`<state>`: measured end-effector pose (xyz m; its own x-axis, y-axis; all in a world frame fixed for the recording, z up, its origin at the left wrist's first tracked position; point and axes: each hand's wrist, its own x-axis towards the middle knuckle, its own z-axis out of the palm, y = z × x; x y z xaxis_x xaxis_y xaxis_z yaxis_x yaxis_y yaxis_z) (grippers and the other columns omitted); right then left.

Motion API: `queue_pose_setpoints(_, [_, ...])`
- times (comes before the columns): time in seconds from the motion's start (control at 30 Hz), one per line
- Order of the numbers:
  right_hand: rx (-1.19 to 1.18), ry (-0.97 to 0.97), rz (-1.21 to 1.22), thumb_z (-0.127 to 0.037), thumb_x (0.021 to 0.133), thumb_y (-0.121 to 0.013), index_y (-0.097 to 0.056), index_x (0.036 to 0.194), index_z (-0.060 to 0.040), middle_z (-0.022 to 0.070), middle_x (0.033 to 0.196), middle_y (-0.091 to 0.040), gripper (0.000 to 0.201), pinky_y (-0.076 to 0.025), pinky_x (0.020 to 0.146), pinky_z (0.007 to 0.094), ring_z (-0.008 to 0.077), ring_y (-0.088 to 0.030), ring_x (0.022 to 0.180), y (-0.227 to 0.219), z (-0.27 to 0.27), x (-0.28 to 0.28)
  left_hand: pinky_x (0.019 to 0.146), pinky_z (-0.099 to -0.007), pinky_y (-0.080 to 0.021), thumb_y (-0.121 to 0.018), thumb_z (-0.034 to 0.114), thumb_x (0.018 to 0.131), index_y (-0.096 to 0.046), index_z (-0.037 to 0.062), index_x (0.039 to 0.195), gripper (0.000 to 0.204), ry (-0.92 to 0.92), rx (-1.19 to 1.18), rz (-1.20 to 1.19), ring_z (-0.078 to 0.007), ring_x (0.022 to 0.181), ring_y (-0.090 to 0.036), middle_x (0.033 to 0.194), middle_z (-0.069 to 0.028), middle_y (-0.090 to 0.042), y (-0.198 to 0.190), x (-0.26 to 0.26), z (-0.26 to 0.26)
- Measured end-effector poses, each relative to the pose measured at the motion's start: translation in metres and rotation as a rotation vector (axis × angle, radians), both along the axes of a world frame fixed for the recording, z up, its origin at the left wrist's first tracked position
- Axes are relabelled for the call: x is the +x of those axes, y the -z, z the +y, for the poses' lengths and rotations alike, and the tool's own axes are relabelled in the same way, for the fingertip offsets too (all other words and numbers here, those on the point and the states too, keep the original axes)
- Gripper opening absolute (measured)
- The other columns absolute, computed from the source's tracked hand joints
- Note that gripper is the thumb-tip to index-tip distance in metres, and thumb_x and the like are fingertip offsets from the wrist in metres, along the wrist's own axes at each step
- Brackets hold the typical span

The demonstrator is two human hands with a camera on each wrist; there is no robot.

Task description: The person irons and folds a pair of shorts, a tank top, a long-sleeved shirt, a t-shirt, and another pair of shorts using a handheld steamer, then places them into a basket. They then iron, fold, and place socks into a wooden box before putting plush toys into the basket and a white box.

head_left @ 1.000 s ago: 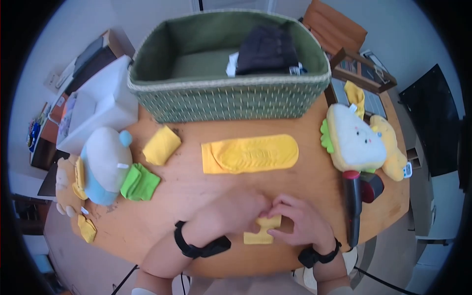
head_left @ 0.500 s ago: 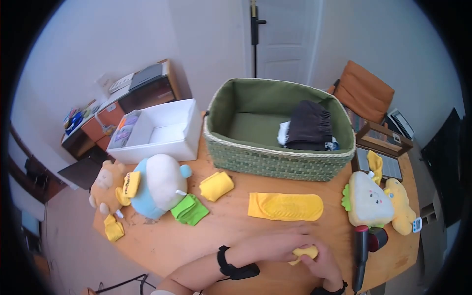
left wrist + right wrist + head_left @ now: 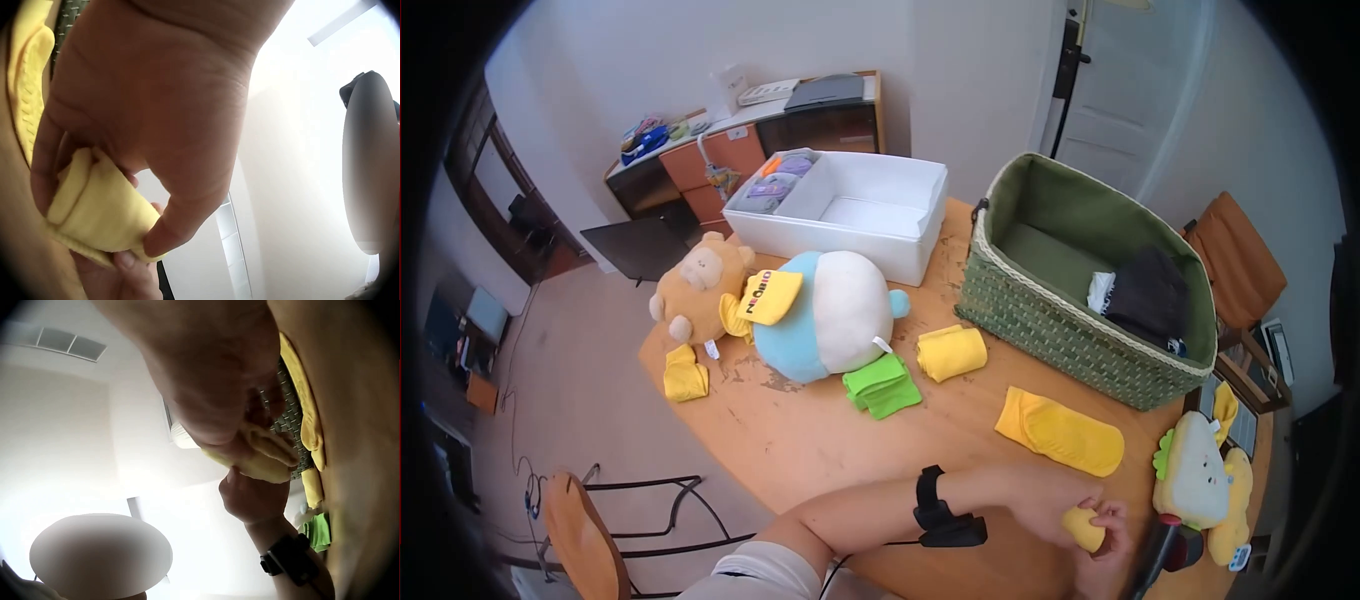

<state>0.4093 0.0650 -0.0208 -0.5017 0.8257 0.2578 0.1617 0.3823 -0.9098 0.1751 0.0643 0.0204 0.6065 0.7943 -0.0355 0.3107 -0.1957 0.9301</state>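
Both hands hold a small folded yellow sock (image 3: 1084,528) above the table's near right side. In the left wrist view my left hand (image 3: 150,106) pinches the folded sock (image 3: 103,203) between thumb and fingers. My right hand (image 3: 206,381) grips the same sock (image 3: 265,461) from the other side, its fingers partly hidden by it in the head view. Just beyond the hands, a yellow sock (image 3: 1062,432) lies flat on the table. Farther left lie a rolled yellow sock (image 3: 952,353) and a folded green sock (image 3: 884,387).
A green woven basket (image 3: 1070,335) with dark clothing (image 3: 1148,295) stands at the back right. Left of it is a white divided box (image 3: 870,240). Plush toys (image 3: 845,315) sit on the left, a sandwich plush (image 3: 1195,470) on the right. A dark handled device (image 3: 1160,555) lies near the right hand.
The head view has swung left, so the table contents appear farther right. The hands have raised the yellow sock from the tabletop and folded it into a smaller bundle.
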Motion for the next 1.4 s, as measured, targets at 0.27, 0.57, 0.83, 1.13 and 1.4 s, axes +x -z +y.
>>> queue_pose_setpoints(0.27, [-0.244,-0.201,0.323,0.003,0.075,-0.078,-0.065,0.113,-0.0078,0.0072,0.112,-0.062,0.042,-0.052,0.089,0.0331,0.0196,-0.063,0.103,0.009,0.007,0.004,0.087,-0.0446,-0.052,-0.078,0.018,0.077,-0.049,0.0041,0.130,0.062,0.152,0.020,0.058,-0.0394,0.106,-0.065,0.114,-0.0195,-0.067,-0.041,0.000,-0.007])
queue_pose_setpoints(0.57, [-0.083,-0.180,-0.158,-0.016,0.086,-0.079,-0.065,0.106,-0.0068,0.0018,0.074,-0.061,0.026,-0.050,0.061,0.0317,0.0145,-0.059,0.065,-0.002,0.009,-0.013,0.079,-0.0499,-0.053,-0.080,0.027,0.077,-0.049,0.0066,0.119,0.056,-0.125,0.038,0.823,-0.0417,0.092,-0.067,0.094,-0.0214,-0.069,-0.082,-0.042,-0.074])
queue_pose_setpoints(0.83, [0.070,-0.197,-0.297,-0.018,0.091,-0.072,-0.067,0.104,-0.0059,0.0079,0.080,-0.067,0.019,-0.054,0.066,0.0355,0.0226,-0.066,0.070,-0.005,0.012,-0.009,0.071,-0.0533,-0.049,-0.077,0.016,0.082,-0.045,0.0052,0.115,0.047,-1.363,0.379,0.981,-0.0454,0.088,-0.065,0.094,-0.0230,-0.066,-0.010,-0.164,-0.178])
queue_pose_setpoints(1.13, [0.034,-0.210,-0.315,-0.013,0.090,-0.071,-0.068,0.104,-0.0050,0.0107,0.085,-0.071,0.017,-0.055,0.066,0.0361,0.0260,-0.069,0.073,-0.004,0.007,-0.014,0.092,-0.0511,-0.043,-0.072,0.037,0.088,-0.046,0.0005,0.128,0.060,-1.205,0.043,1.180,-0.0381,0.122,-0.050,0.130,-0.0189,-0.050,0.045,-0.150,-0.193])
queue_pose_setpoints(1.4, [-0.023,-0.219,-0.464,-0.013,0.090,-0.070,-0.068,0.102,-0.0034,0.0140,0.089,-0.073,0.015,-0.057,0.073,0.0381,0.0300,-0.072,0.081,-0.020,0.007,-0.016,0.090,-0.0486,-0.045,-0.076,0.034,0.085,-0.057,0.0100,0.119,0.045,-1.136,0.184,1.102,-0.0353,0.118,-0.054,0.129,-0.0098,-0.055,0.000,-0.166,-0.220])
